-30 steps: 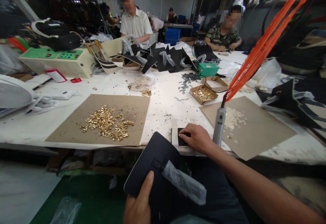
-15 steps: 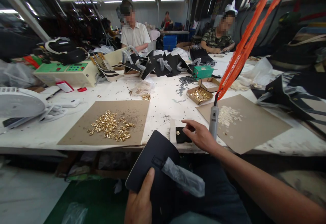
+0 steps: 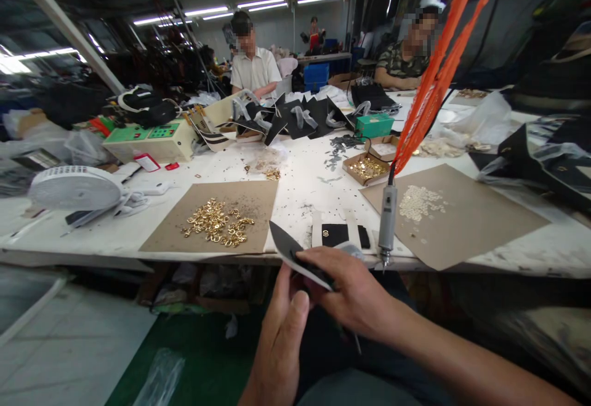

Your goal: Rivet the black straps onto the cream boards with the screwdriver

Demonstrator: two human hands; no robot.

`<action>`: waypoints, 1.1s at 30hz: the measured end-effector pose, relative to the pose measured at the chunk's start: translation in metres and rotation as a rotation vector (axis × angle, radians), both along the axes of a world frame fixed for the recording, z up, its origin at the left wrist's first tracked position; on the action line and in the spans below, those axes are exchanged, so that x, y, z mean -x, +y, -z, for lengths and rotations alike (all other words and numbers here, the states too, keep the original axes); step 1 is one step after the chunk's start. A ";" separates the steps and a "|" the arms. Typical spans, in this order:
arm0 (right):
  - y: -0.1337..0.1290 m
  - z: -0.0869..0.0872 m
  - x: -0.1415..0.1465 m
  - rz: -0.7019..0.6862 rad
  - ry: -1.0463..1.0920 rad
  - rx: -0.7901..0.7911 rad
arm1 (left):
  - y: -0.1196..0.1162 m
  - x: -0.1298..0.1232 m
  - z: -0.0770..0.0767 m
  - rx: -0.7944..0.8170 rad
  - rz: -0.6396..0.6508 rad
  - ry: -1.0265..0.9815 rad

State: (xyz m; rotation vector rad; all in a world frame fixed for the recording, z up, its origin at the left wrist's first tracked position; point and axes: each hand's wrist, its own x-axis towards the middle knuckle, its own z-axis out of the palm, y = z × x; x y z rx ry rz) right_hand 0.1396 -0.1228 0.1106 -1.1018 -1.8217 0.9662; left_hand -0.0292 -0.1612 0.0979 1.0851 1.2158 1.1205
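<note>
Just in front of the table edge, a black leather-like panel with a pale edge (image 3: 287,245) is tilted so that I see it nearly edge-on. My left hand (image 3: 281,332) grips it from below, fingers behind and thumb raised along the near side. Over its upper face lies my right hand (image 3: 353,289), closed on the right side of the panel. A bit of clear plastic wrap (image 3: 349,248) shows past the right hand. Beyond the hands, a small black pad (image 3: 341,235) with a gold ring-like fitting (image 3: 325,233) lies on the table. A grey electric screwdriver (image 3: 388,218) hangs beside it.
Gold metal fittings (image 3: 217,221) are heaped on a brown board (image 3: 175,237) at left. White discs (image 3: 420,202) lie on another board (image 3: 443,240) at right. A small box (image 3: 367,168) holds gold pieces. A white fan (image 3: 76,187) stands left. Two co-workers sit across the table.
My right hand has come from the black pad down to the panel and taken hold of it. The panel has tipped from face-on to nearly edge-on. The view has shifted slightly left.
</note>
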 end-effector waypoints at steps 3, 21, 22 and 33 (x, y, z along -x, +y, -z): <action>0.010 -0.010 -0.024 0.018 0.315 0.426 | 0.016 0.005 -0.004 -0.115 0.049 0.105; 0.018 0.066 -0.045 0.327 0.224 0.617 | 0.096 -0.017 0.064 0.218 0.304 0.153; 0.020 0.068 -0.042 0.365 0.189 0.601 | 0.100 -0.017 0.063 0.217 0.305 0.185; 0.091 0.072 -0.046 0.582 -0.324 0.317 | 0.189 -0.026 0.049 0.097 0.386 0.502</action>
